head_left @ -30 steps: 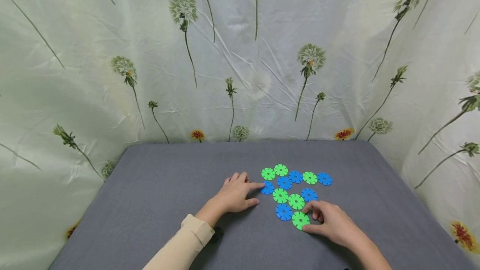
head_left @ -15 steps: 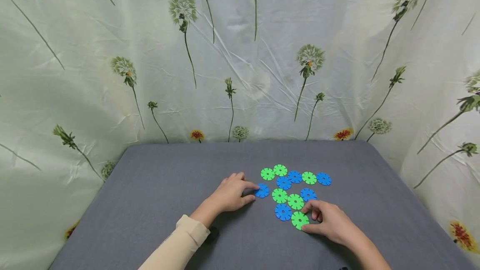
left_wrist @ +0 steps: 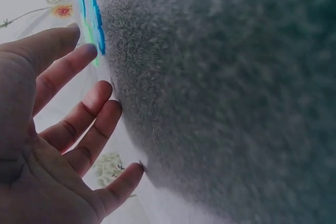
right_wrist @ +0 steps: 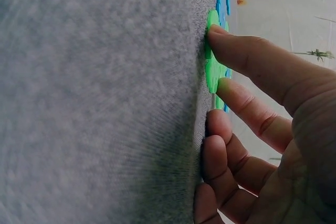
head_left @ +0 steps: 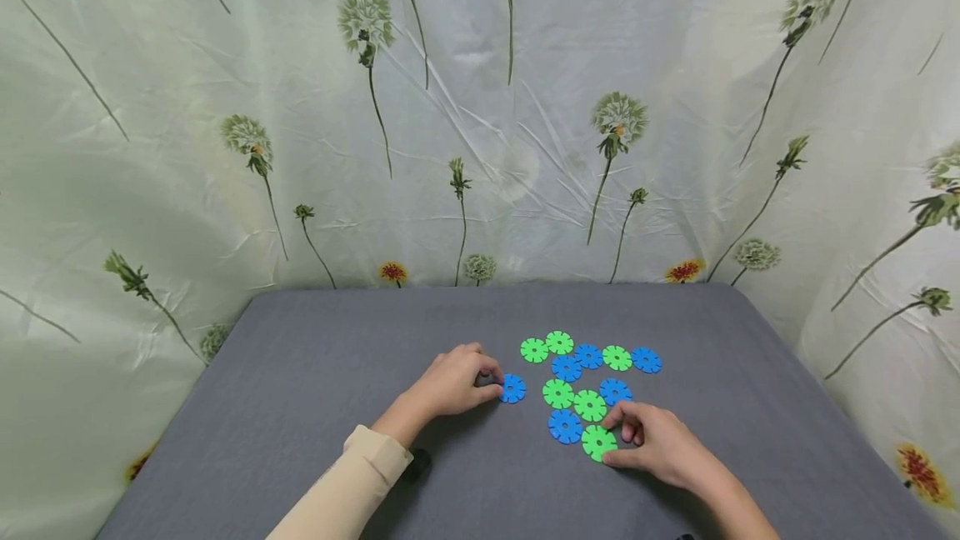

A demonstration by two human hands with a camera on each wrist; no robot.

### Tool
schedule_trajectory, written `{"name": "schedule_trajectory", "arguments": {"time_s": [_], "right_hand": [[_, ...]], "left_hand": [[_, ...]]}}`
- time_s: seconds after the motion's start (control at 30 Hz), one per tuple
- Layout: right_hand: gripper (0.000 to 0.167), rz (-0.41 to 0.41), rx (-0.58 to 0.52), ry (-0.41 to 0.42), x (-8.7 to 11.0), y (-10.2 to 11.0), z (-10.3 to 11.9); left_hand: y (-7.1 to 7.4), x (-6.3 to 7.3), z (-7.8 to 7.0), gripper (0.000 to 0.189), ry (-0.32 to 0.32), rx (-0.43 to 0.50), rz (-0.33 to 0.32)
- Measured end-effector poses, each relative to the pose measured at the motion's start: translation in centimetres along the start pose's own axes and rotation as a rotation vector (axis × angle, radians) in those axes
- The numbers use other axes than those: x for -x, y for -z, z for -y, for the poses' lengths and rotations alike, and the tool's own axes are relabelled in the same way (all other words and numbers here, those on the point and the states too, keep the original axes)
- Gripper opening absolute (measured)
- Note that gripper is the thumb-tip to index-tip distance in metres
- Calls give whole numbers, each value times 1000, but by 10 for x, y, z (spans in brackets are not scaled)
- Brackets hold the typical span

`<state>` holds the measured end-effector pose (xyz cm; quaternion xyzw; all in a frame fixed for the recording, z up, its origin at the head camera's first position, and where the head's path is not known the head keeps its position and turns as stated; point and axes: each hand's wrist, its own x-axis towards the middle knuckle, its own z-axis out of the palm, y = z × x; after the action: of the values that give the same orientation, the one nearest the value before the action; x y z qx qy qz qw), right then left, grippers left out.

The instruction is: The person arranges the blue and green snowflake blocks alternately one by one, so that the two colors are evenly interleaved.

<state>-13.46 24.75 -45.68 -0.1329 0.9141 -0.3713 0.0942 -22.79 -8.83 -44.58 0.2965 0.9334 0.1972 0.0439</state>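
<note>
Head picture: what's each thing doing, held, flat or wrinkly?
Lone blue notched plastic disc: flat, apart from others
Left bare hand: touching that disc
Nearest green notched plastic disc: flat, held
Right bare hand: pinching it
Ten other blue and green discs: flat, grouped
Grey cloth tabletop: smooth
White flower-printed curtain: hanging, wrinkled

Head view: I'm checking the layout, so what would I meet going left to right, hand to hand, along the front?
Left hand, lone blue disc, frontmost blue disc, frontmost green disc, right hand.
</note>
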Motion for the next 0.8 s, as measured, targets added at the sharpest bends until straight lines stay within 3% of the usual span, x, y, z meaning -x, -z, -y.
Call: {"name": "schedule_trajectory", "arguments": {"time_s": [0.37, 0.8], "right_hand": [[34, 24, -38, 4, -1, 1, -1], [35, 30, -60, -10, -2, 1, -3]], "left_hand": [[-4, -16, -4, 46, 119, 62, 47], [-6, -19, -5, 35, 145, 97, 61]]}}
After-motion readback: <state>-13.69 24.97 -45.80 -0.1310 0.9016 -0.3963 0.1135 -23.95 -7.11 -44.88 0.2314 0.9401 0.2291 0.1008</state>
